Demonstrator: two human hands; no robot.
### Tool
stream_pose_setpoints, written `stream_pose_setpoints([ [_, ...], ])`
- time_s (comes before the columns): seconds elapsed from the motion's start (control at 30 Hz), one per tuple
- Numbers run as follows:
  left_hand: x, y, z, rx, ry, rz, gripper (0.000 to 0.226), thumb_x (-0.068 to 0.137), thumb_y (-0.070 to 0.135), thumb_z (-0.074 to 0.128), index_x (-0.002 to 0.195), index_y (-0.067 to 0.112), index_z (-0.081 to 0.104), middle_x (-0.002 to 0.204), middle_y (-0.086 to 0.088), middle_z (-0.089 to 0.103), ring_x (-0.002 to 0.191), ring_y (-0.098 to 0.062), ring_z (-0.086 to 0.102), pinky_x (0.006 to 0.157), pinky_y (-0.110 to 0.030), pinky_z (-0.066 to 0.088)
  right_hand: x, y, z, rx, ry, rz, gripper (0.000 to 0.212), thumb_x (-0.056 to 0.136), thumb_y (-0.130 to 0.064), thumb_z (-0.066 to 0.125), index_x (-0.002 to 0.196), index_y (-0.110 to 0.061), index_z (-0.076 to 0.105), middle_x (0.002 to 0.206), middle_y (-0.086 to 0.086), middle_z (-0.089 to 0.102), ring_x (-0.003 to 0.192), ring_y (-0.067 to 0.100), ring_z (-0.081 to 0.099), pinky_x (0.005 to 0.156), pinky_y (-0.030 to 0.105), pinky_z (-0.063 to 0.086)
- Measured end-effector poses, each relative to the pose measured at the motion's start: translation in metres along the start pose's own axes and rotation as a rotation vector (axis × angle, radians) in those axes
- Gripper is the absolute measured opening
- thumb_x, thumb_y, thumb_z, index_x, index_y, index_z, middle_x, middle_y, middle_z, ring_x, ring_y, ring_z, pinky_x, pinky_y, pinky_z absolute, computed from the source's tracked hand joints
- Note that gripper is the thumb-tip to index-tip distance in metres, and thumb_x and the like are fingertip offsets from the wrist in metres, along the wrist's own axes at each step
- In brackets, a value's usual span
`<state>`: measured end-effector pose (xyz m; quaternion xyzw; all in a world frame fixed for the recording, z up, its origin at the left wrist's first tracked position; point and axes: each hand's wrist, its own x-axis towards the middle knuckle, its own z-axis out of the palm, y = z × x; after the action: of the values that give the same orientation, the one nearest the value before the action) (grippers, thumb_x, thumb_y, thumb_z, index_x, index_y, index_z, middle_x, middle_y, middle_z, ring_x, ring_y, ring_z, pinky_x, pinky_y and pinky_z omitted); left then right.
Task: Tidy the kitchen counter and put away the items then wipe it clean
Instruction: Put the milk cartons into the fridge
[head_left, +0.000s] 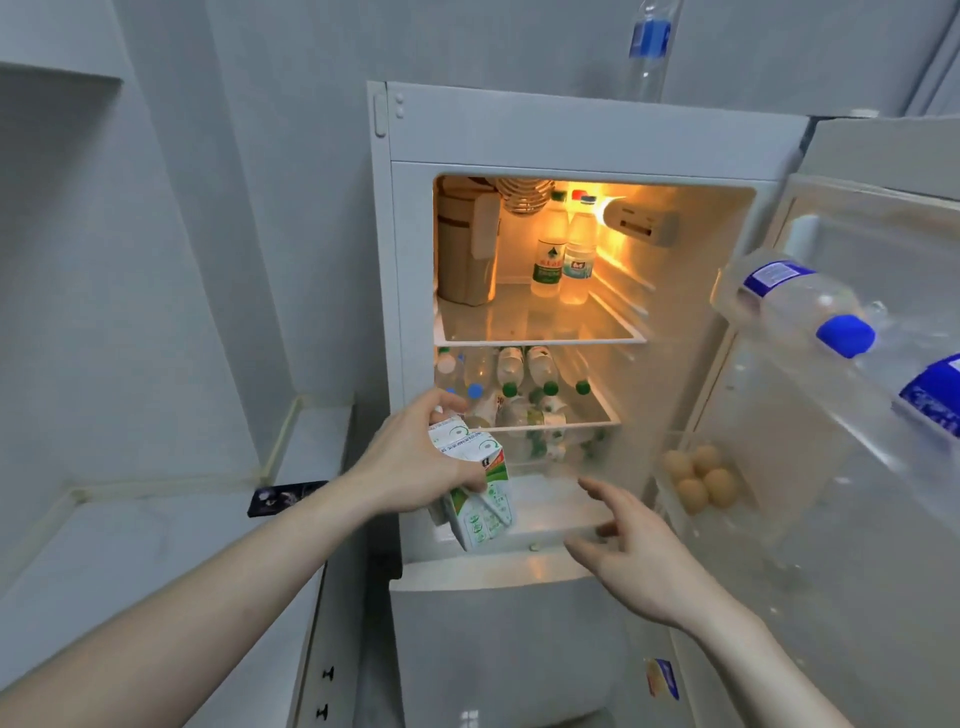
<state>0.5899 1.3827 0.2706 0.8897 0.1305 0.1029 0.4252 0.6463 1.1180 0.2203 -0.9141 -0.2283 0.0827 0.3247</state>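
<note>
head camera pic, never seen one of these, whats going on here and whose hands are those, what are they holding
There is only one picture, taken by a wide-angle camera worn on a person's head, looking forward and down, so the two bare arms reaching in from the bottom are the wearer's own hands. No robot is involved. The left hand grips a green and white carton in front of an open fridge. The right hand is open and holds nothing, reaching toward the lowest part of the fridge. Inside, bottles stand on the lit top shelf and more lie on the shelf below. Eggs sit in the door rack. A grey counter lies to the left, with a dark card on it.
</note>
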Motion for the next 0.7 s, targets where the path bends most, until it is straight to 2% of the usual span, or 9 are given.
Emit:
stream_pose_setpoints([
  [0.03,0.008,0.003,0.001,-0.001,-0.007,0.017,0.078,0.049,0.037,0.089,0.117,0.046,0.052,0.109,0.014,0.062,0.095,-0.009,0.064,0.079,-0.037,0.059,0.006,-0.001,-0.001,0.020,0.019,-0.004,0.070,0.088,-0.045,0.069,0.150,-0.041,0.036,0.146,-0.022,0.043,0.105,-0.002,0.057,0.077,0.018,0.046],
  [0.1,0.027,0.011,0.001,0.008,-0.020,0.052,0.077,0.052,0.036,0.089,0.119,0.044,0.052,0.110,0.014,0.062,0.096,-0.008,0.064,0.079,-0.038,0.059,0.021,-0.009,-0.001,0.042,0.060,-0.038,0.072,0.086,-0.046,0.071,0.149,-0.041,0.038,0.143,-0.024,0.045,0.106,-0.005,0.056,0.083,0.020,0.045],
  [0.17,0.048,0.021,0.001,0.016,-0.012,0.085,0.076,0.055,0.033,0.090,0.121,0.040,0.052,0.113,0.012,0.060,0.097,-0.006,0.062,0.076,-0.033,0.058,0.039,-0.020,-0.001,0.079,0.076,-0.070,0.076,0.082,-0.048,0.074,0.149,-0.041,0.038,0.142,-0.026,0.045,0.108,-0.005,0.055,0.090,0.024,0.049],
  [0.23,0.072,0.033,-0.001,0.014,0.011,0.105,0.076,0.056,0.034,0.090,0.121,0.038,0.052,0.111,0.012,0.061,0.097,-0.005,0.061,0.075,-0.029,0.056,0.060,-0.030,-0.002,0.123,0.086,-0.103,0.079,0.077,-0.047,0.077,0.147,-0.042,0.040,0.139,-0.026,0.047,0.110,-0.005,0.054,0.091,0.025,0.050],
  [0.33,0.111,0.048,-0.002,0.016,0.037,0.105,0.077,0.056,0.035,0.090,0.123,0.035,0.051,0.112,0.013,0.059,0.100,-0.006,0.059,0.079,-0.030,0.055,0.097,-0.045,-0.007,0.213,0.116,-0.175,0.071,0.071,-0.038,0.083,0.133,-0.045,0.049,0.126,-0.027,0.058,0.109,-0.010,0.055,0.084,0.014,0.046],
  [0.4,0.141,0.057,-0.001,0.030,0.057,0.095,0.081,0.054,0.039,0.088,0.125,0.035,0.051,0.116,0.011,0.058,0.107,-0.010,0.058,0.087,-0.035,0.056,0.127,-0.051,-0.012,0.253,0.157,-0.188,0.066,0.069,-0.032,0.086,0.124,-0.044,0.052,0.115,-0.026,0.061,0.103,-0.012,0.056,0.077,0.012,0.045],
  [0.47,0.167,0.066,-0.001,0.051,0.088,0.084,0.083,0.049,0.043,0.086,0.124,0.034,0.052,0.118,0.010,0.058,0.109,-0.014,0.057,0.091,-0.039,0.055,0.158,-0.053,-0.014,0.287,0.213,-0.189,0.063,0.068,-0.034,0.087,0.120,-0.042,0.053,0.109,-0.023,0.064,0.099,-0.010,0.059,0.076,0.016,0.047],
  [0.6,0.217,0.080,-0.002,0.105,0.132,0.055,0.082,0.053,0.041,0.088,0.125,0.031,0.052,0.116,0.006,0.059,0.105,-0.017,0.059,0.091,-0.039,0.056,0.218,-0.051,-0.014,0.322,0.315,-0.162,0.063,0.065,-0.056,0.083,0.119,-0.044,0.053,0.110,-0.019,0.065,0.100,0.000,0.062,0.080,0.031,0.058],
  [0.7,0.251,0.090,0.001,0.138,0.140,0.045,0.083,0.055,0.040,0.090,0.129,0.028,0.051,0.116,0.005,0.059,0.103,-0.017,0.059,0.088,-0.037,0.056,0.252,-0.050,-0.018,0.361,0.360,-0.140,0.052,0.073,-0.057,0.081,0.114,-0.044,0.052,0.105,-0.018,0.065,0.096,0.002,0.063,0.076,0.031,0.060],
])
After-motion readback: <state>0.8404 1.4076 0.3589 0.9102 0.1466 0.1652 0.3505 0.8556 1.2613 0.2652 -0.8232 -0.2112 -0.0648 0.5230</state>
